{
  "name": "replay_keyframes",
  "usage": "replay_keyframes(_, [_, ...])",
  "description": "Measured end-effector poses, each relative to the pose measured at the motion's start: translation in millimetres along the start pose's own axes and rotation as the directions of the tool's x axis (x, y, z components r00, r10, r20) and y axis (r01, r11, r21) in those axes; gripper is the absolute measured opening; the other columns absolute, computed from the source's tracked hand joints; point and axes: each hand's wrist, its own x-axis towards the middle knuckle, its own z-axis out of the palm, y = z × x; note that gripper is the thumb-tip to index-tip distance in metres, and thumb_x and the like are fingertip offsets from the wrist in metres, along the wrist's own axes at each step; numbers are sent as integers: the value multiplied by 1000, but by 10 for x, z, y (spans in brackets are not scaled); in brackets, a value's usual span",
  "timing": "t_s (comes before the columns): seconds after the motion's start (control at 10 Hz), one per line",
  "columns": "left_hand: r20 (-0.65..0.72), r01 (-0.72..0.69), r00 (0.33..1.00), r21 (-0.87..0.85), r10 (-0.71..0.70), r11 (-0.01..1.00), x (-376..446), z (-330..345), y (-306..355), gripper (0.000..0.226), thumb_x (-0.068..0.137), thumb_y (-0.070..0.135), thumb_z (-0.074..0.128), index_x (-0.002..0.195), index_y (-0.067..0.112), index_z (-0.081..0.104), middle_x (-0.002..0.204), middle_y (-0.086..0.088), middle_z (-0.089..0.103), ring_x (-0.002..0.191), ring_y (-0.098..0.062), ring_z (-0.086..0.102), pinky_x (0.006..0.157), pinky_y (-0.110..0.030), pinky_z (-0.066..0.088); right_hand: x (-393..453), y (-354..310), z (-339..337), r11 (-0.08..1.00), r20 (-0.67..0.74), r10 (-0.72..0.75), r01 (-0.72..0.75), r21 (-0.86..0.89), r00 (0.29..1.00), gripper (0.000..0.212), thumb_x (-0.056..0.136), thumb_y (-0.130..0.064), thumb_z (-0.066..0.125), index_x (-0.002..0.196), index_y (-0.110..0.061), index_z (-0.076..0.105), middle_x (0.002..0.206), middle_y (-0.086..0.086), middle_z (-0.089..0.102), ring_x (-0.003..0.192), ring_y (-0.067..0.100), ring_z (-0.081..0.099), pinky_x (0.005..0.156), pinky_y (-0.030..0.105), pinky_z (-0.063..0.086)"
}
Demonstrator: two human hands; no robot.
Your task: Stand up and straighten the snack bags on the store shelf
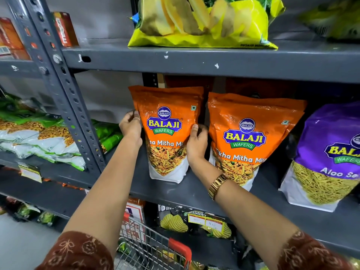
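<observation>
Gripping both side edges, the left hand and right hand hold an upright orange bag. A second orange bag stands just right, on the grey shelf.

Dark grey metal shelving fills the view, its paint chipped in small white spots; a perforated upright post slants at the left; a plain grey back wall shows behind; pale floor lies lower left; even, soft light throughout.
</observation>
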Motion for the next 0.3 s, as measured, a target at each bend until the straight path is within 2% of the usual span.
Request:
replay_keyframes(0.1, [-78, -37, 996, -11, 36, 999, -6, -33, 6, 30, 93, 25, 47, 120, 13, 55, 123, -8, 60, 106, -19, 57, 93, -33, 49, -49, 11, -37, 1000, 16, -14, 15, -19, 1000, 40, 96, -34, 33, 126, -9, 43, 125, 15, 57, 115, 29, 55, 90, 31, 43])
replay_keyframes(0.2, [-148, -183, 973, -12, 179, 983, -97, -50, -1, 30, 93, 23, 47, 115, 6, 58, 124, -18, 60, 96, -17, 56, 78, -18, 45, -183, -31, -124, 997, 54, -56, 59, -45, 997, 40, 97, -32, 33, 129, -10, 41, 127, 14, 57, 116, 26, 54, 88, 27, 41])
replay_keyframes(0.3, [-147, -292, 943, 64, 299, 954, -195, -63, -21, 30, 93, 24, 47, 112, 5, 61, 121, -17, 62, 97, -19, 57, 78, -15, 43, -259, -46, -240, 995, 29, -88, 89, -44, 996, 40, 97, -31, 34, 130, -10, 42, 129, 12, 56, 118, 25, 52, 88, 22, 38])
